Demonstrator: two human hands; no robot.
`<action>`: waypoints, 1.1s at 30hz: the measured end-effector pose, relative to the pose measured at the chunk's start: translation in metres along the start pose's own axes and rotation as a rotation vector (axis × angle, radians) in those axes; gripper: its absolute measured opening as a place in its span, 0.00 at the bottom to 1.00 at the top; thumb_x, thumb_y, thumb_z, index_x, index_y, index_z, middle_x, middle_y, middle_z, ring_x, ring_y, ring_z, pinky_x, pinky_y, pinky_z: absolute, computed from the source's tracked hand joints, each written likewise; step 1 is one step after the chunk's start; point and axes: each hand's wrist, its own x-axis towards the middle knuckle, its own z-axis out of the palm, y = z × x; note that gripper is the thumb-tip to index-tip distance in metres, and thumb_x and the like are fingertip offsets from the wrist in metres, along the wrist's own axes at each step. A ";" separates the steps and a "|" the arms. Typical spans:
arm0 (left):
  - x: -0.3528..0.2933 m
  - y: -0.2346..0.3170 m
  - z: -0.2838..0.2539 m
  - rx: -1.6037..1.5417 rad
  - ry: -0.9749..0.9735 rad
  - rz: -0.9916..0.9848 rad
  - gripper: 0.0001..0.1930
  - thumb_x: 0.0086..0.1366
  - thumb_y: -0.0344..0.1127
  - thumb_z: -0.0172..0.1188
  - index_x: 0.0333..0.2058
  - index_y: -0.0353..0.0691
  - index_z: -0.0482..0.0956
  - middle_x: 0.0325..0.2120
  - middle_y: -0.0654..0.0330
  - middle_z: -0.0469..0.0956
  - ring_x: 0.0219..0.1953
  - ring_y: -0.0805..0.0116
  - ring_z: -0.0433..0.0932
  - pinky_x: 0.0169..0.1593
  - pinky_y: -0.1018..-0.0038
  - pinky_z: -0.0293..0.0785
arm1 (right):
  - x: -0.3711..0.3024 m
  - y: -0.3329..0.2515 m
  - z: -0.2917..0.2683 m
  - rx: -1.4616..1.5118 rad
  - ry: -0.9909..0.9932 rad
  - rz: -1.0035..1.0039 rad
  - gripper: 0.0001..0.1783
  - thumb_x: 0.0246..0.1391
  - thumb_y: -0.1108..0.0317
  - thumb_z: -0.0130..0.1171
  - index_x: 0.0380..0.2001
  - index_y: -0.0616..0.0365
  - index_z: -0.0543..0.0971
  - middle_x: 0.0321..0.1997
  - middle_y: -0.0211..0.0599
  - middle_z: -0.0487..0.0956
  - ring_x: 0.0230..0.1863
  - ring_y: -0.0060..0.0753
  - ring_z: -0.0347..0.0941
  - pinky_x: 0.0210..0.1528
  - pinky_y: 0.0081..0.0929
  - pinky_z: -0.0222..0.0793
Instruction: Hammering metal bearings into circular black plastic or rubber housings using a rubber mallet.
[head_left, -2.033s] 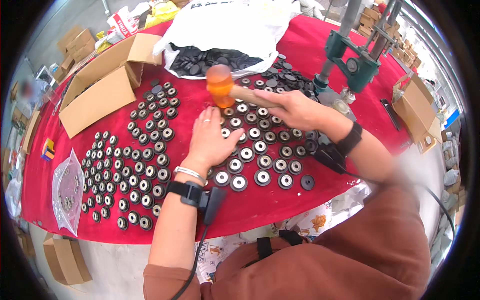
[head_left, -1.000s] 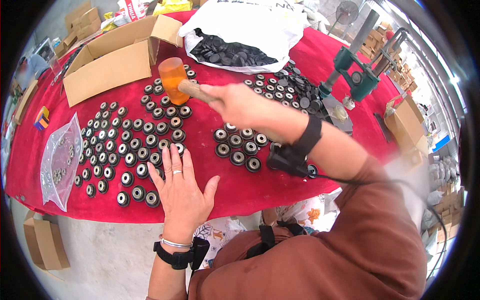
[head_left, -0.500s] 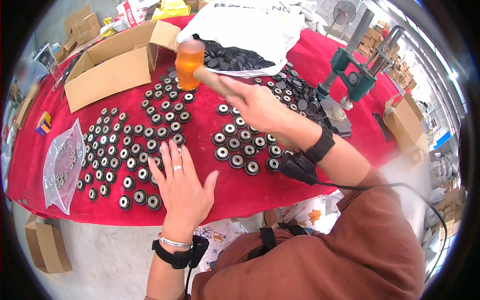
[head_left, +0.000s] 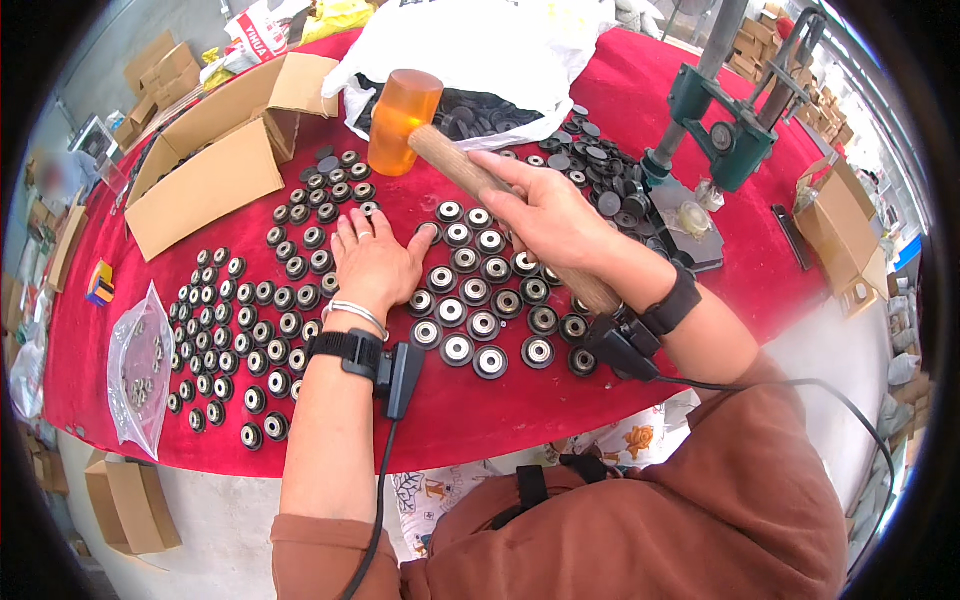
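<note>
Head view: orange mallet up over crowded red cloth!

Your right hand wraps its handle, upper centre; your left hand lies palm down, fingers extended, nothing visibly gripped, among black-rimmed wheels, mid-frame. Behind crowd a white sack, top centre, and carton, upper left; green press, upper right.

This side of the sack, the right hand grips a mallet; the left hand lies among rollers.
</note>
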 end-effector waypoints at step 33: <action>-0.173 -0.028 0.018 -0.316 0.210 0.587 0.42 0.51 0.57 0.62 0.54 0.26 0.64 0.57 0.35 0.59 0.64 0.40 0.51 0.64 0.46 0.41 | 0.115 -0.017 0.053 -0.486 -0.107 -0.181 0.25 0.57 0.64 0.48 0.58 0.53 0.66 0.40 0.59 0.76 0.43 0.57 0.74 0.46 0.42 0.69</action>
